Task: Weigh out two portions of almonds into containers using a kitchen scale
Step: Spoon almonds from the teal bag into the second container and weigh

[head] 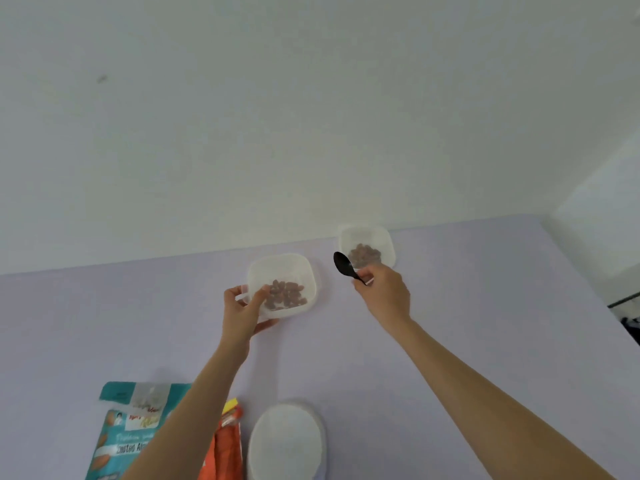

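Note:
Two clear plastic containers stand on the pale purple table. My left hand (pixel 244 306) grips the near left corner of the nearer container (pixel 294 268), which holds a layer of brown almonds (pixel 285 295). The farther container (pixel 375 237) sits by the wall with its own almonds (pixel 363 255) inside. My right hand (pixel 382 289) pinches the handle of a black spoon (pixel 343 265), whose empty bowl points up and left between the two containers. A round white kitchen scale (pixel 285 441) lies at the table's near edge with nothing on it.
A teal almond bag (pixel 124 431) lies at the near left, partly under my left forearm, with an orange packet (pixel 225 448) beside it. The white wall runs along the table's (pixel 450 323) far edge. Dark objects show past the right edge.

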